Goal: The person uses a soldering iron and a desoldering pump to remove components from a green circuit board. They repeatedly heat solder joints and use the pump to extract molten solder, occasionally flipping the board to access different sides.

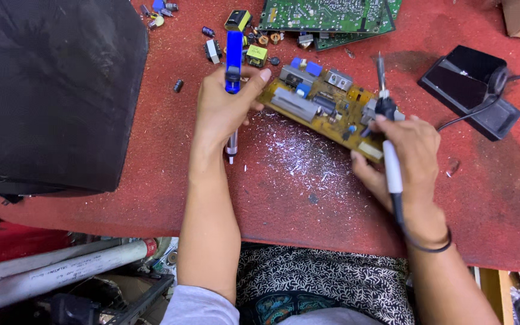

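Note:
My left hand (227,108) grips a blue desoldering pump (233,66), held upright with its metal end pointing down toward the table. Its thumb touches the left end of a yellow-brown circuit board (326,111) that stands tilted on the red work surface (308,180). My right hand (407,156) holds a soldering iron (386,120) with a white handle, tip pointing up past the board's right end. The fingers of that hand also support the board's right edge. Grey and blue components cover the board's upper face.
A green circuit board (326,18) lies at the far edge with several loose components (212,48) beside it. A black stand (470,90) with a cable sits at right. A large black case (49,90) fills the left. White solder flecks (299,150) litter the surface.

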